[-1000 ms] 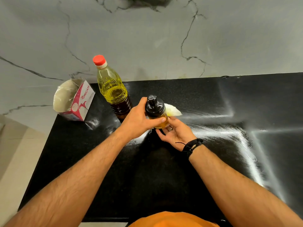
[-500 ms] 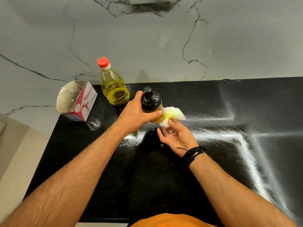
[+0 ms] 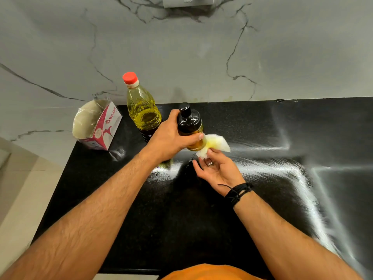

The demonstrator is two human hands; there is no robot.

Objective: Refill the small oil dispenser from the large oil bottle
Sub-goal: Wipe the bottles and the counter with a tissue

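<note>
While the black countertop (image 3: 201,219) fills most of the view, with pale streaks smeared across the part right of the large oil bottle (image 3: 143,110), a grey veined wall (image 3: 181,53) rises behind that bottle. Standing upright near the counter's back edge, the large oil bottle has its red cap (image 3: 130,77) on and holds yellow oil. Left of the large oil bottle, just apart from it, an opened carton (image 3: 99,126) with red lettering lies tilted, its mouth facing up and left. Right of the large oil bottle, and a little nearer the person, the left hand (image 3: 169,138) is wrapped around the small oil dispenser (image 3: 190,128), fingers curled across its amber glass below the black pump top (image 3: 188,118); whether the dispenser's base touches the counter cannot be told. Farther right of the large oil bottle, the right hand (image 3: 216,170) lies palm up, fingers loosely bent, their tips pinching an oil-stained white tissue (image 3: 215,144) that touches the dispenser's lower side. A black corded band (image 3: 239,191) circles the right wrist, and a ring (image 3: 210,163) shows on one finger.
</note>
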